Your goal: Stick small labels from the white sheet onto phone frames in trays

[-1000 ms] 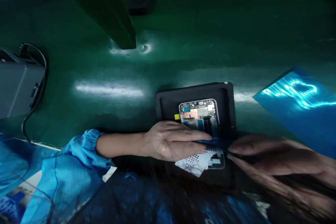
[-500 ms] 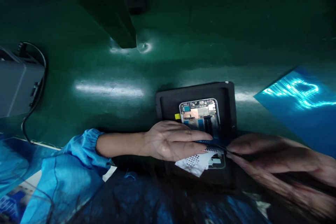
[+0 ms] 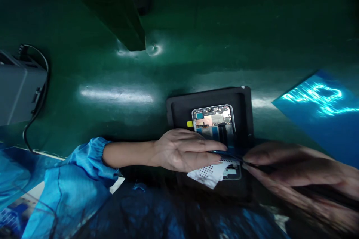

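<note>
An opened phone (image 3: 209, 120) lies on a black tray (image 3: 242, 101), its circuit board showing at the top end. My left hand (image 3: 185, 150) reaches across the phone's middle, and its fingers close at a white sheet with rows of dark dots (image 3: 206, 175). The sheet hangs over the phone's lower end. From the right, my right hand (image 3: 291, 168) grips dark, thin tweezers (image 3: 234, 155), whose tips point at my left fingertips. What lies right under my left fingers is hidden.
A small yellow tab (image 3: 190, 124) sticks out at the phone's left edge. A shiny blue sheet (image 3: 316, 112) lies to the right on the green table (image 3: 196, 59). At far left stands a grey box (image 3: 22, 89) with a black cable; a dark green post (image 3: 120, 18) rises behind.
Both hands keep nearly the same place. The tweezers and my right fingers have shifted very slightly; the phone and white sheet stay put.
</note>
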A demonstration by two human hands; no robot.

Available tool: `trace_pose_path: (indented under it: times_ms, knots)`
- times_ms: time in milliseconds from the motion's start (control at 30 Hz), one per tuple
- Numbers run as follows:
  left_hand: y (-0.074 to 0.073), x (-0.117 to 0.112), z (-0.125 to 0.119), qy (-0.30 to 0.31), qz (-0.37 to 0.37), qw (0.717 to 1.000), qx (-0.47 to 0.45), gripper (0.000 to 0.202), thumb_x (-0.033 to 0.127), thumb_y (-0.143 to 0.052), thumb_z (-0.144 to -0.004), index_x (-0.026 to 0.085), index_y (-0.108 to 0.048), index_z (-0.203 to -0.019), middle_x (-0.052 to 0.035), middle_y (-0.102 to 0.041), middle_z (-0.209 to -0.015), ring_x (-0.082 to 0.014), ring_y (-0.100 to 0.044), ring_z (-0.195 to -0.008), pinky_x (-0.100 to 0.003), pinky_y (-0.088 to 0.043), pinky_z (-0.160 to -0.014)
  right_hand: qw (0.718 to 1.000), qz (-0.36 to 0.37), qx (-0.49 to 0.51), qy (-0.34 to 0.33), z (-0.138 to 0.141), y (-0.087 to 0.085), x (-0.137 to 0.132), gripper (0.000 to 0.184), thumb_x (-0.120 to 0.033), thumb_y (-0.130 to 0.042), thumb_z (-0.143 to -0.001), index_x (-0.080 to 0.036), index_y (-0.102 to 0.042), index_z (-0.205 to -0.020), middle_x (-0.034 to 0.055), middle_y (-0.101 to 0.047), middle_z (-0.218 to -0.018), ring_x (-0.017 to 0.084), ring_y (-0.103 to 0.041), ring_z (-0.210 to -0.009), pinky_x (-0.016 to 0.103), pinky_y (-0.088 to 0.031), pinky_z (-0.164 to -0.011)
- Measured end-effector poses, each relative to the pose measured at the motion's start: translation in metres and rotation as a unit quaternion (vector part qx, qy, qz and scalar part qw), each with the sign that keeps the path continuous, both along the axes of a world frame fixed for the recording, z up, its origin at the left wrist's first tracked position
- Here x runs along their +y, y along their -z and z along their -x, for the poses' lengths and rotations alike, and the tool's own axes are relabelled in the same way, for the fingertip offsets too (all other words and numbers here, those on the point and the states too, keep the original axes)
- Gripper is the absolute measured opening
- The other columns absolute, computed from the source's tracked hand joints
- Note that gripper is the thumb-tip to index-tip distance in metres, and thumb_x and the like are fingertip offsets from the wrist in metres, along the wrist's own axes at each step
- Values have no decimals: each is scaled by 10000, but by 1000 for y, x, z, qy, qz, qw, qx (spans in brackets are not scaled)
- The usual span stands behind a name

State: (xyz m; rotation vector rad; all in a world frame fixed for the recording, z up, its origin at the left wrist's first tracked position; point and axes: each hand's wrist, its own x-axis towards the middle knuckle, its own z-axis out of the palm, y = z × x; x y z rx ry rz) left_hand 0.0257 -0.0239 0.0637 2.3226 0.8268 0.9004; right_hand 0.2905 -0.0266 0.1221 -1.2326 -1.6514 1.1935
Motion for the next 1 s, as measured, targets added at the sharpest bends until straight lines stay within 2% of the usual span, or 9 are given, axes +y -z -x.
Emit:
trace_pose_path:
  times_ms: [133,200,300,500,600,700,833,1000]
  knots:
    - [1,1,-3,-30,-10,996,-88,186,278,-709,-1073,230,-884,-1034,38,-897,-1207,-75,-852,-938,-147,-710,-961,999,-34,-23,-26,1,-3,1,305,-422,-630,-1109,-317,-669,-825,40,-819,-845,187,-824,-744,285,-734,-658]
    - [4,0,-4,-22,-9,996,-84,135,277,-756,-1041,235,-884,-1033,35,-895,-1219,-85,-852,-934,-157,-721,-944,999,-37,-29,-23,2,-3,2,358,-458,-576,-1133,-317,-658,-814,47,-815,-832,191,-828,-743,286,-735,-653]
    - [9,-3,-5,-26,-8,997,-66,173,297,-728,-1050,299,-892,-995,66,-878,-1270,-102,-854,-921,-190,-740,-917,998,-46,-37,-24,5,-4,4,412,-519,-539,-1146,-314,-651,-808,49,-815,-815,191,-830,-719,275,-730,-624]
    - [5,3,-3,-14,-20,997,-77,195,299,-711,-1058,270,-886,-976,31,-896,-1215,-98,-852,-974,-158,-712,-941,998,-50,-32,-37,5,-4,8,404,-531,-577,-1141,-306,-658,-815,39,-809,-795,179,-829,-701,257,-727,-637]
    - [5,2,-2,-14,-7,998,-59,198,312,-698,-1070,309,-880,-993,59,-886,-1250,-91,-850,-956,-171,-719,-930,997,-59,-21,-36,3,-2,8,389,-531,-619,-1124,-301,-665,-814,40,-804,-788,170,-823,-697,234,-715,-626]
    - [10,-5,-2,5,4,999,-36,112,297,-787,-1012,305,-889,-1056,40,-864,-1323,-115,-852,-967,-205,-733,-934,998,-52,-11,-28,2,-1,8,375,-520,-669,-1099,-305,-680,-792,43,-812,-792,177,-818,-677,245,-716,-618]
    - [16,-10,-1,9,-37,999,-30,126,267,-812,-979,307,-900,-1060,29,-827,-1412,-128,-850,-979,-232,-736,-963,999,-29,-11,-15,5,-3,9,362,-499,-675,-1090,-319,-698,-778,29,-825,-819,196,-820,-676,282,-728,-636]
    - [13,0,-2,18,-104,992,-70,181,197,-728,-1009,239,-896,-955,-29,-878,-1286,-115,-827,-928,-216,-731,-926,999,-21,-3,-24,2,-2,4,278,-343,-692,-1063,-309,-711,-788,34,-814,-815,195,-817,-701,290,-725,-634]
